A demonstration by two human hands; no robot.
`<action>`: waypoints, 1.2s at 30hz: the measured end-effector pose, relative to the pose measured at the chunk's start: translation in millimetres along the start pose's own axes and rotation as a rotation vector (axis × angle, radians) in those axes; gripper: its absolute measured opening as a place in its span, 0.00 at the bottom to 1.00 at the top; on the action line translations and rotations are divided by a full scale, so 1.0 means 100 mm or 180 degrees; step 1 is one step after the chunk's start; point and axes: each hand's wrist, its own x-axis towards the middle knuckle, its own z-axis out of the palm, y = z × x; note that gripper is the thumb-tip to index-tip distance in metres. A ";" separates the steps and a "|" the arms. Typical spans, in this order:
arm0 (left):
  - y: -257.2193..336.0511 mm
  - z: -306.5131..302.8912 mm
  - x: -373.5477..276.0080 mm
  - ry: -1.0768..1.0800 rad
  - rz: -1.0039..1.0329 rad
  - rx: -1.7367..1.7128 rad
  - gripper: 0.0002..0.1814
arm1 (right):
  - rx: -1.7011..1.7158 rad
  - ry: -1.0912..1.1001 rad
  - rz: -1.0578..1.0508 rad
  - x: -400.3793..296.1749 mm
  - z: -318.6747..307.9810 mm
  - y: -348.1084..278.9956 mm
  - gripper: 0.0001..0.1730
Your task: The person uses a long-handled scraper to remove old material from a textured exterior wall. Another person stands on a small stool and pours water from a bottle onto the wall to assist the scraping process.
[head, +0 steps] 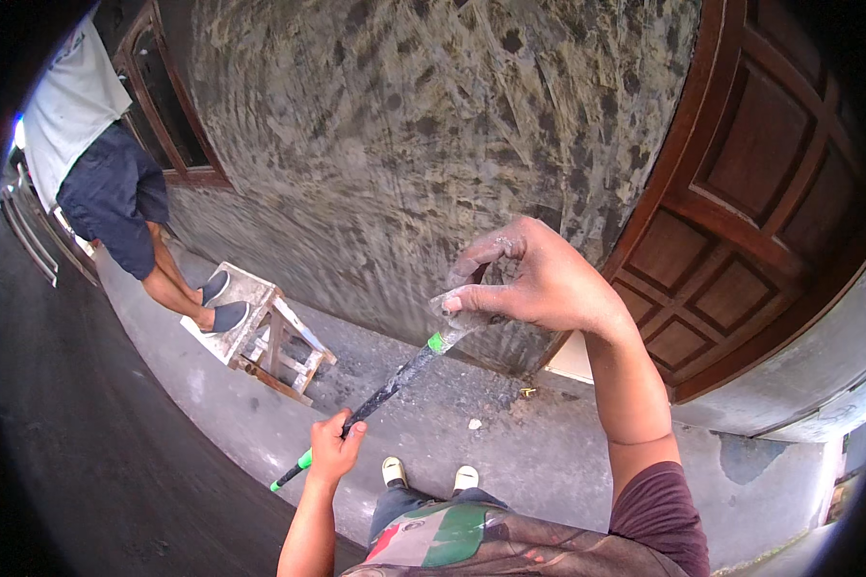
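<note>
A long black pole with green bands [397,381] slants up from lower left to the centre. My left hand [336,441] is closed around its lower part. At the pole's upper end, my right hand [509,281], dusted with pale powder, has its thumb and fingers curled at a whitish, crusted piece [451,317]. What that piece is, and how firmly the fingers grip it, I cannot tell. Behind both hands rises a wall with patchy grey plaster [404,144].
At the left a person [115,166] stands on a spattered wooden stool [249,310] near a wood-framed window [166,108]. A brown panelled wooden door [729,238] is at the right. Small debris [475,424] lies on the grey concrete floor [418,440].
</note>
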 end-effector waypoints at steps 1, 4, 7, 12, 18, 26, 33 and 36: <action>-0.02 0.01 0.00 0.0018 0.0041 0.0043 0.25 | -0.0016 -0.0005 0.0078 -0.01 0.00 0.01 0.14; -0.09 0.05 -0.01 0.0078 0.0102 0.0124 0.27 | 0.0030 0.0142 0.0054 -0.03 0.07 0.10 0.12; -0.10 0.04 -0.01 0.0102 0.0077 0.0033 0.29 | 0.0171 0.0324 0.0069 -0.03 0.11 0.11 0.10; -0.11 -0.02 -0.01 0.0189 0.0110 -0.0094 0.31 | 0.0556 0.0263 0.0386 -0.02 0.13 0.13 0.09; -0.10 -0.15 -0.02 0.0447 0.0031 -0.0159 0.32 | 0.0567 0.0113 0.0463 0.05 0.15 0.25 0.08; -0.34 -0.33 -0.10 0.0601 -0.0112 0.0063 0.32 | 0.0406 -0.0278 0.0186 0.29 0.29 0.62 0.11; -0.70 -0.89 -0.20 0.1048 -0.0361 0.0336 0.31 | -0.0474 -0.0985 0.0397 0.68 0.62 1.67 0.26; -0.73 -1.01 -0.24 0.1307 -0.0583 0.0275 0.30 | -0.0503 -0.0755 0.0069 0.87 0.80 2.07 0.39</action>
